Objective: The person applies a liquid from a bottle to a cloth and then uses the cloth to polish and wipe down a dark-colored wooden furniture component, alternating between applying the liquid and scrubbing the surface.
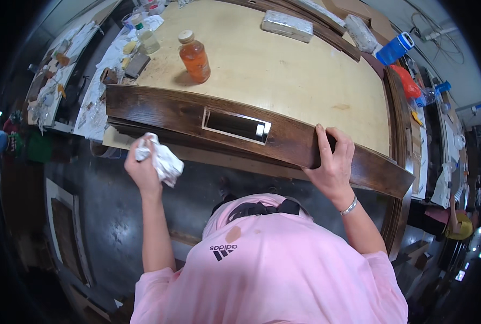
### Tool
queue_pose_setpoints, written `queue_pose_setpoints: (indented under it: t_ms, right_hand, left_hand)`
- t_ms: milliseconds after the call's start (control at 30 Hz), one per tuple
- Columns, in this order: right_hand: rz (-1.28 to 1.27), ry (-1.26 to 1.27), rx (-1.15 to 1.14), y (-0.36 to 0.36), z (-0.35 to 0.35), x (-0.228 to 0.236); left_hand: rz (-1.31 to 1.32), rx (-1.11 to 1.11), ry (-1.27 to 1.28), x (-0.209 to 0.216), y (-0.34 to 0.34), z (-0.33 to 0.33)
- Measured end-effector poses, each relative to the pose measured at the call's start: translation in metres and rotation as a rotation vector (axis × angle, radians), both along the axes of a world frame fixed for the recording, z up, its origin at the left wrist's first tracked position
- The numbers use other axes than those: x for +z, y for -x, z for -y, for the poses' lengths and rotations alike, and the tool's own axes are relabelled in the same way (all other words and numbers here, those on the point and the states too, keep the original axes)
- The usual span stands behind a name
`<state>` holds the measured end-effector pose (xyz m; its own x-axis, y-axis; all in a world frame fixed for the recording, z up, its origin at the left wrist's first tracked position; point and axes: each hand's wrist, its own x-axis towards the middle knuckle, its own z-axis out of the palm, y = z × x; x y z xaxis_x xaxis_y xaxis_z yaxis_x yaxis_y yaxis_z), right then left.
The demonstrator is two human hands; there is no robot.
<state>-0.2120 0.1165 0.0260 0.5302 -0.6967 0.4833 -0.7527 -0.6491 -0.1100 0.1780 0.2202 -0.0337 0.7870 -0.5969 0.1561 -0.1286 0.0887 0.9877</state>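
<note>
One dark slotted board (pixel 167 114) lies on the table (pixel 305 75), near side; the right hand (pixel 333 164) clasps its right part, the left hand (pixel 142 168) clutches a crumpled white cloth (pixel 167 163) nearby. Staining looks done on the visible face; remaining wiping cannot be judged.

Board (pixel 165 108): dark wood, grained, glossy. Rag (pixel 167 163): matt crumpled cloth. Tabletop (pixel 294 81): pale, smooth. Bracelet (pixel 349 206): shiny metal.
</note>
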Motion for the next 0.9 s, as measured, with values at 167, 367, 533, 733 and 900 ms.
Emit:
queue_pose_setpoints:
  t_ms: [167,367,533,733,900]
  right_hand:
    - [0.010,0.060,0.000,0.000,0.006,0.009]
    - [0.092,-0.051,-0.010,-0.005,0.006,0.023]
    - [0.191,-0.230,-0.003,-0.016,0.001,0.034]
    - [0.281,-0.708,0.113,0.001,-0.009,0.092]
    - [0.120,-1.184,0.208,0.030,0.000,0.121]
  left_hand:
    - [-0.114,-0.199,-0.001,0.000,0.040,0.008]
    - [-0.329,-0.300,0.017,0.013,0.057,0.015]
    - [-0.769,-0.690,0.142,0.011,0.088,0.027]
    - [-0.957,-1.030,0.295,0.062,0.104,0.063]
    - [-0.838,-1.127,0.263,0.051,0.127,0.056]
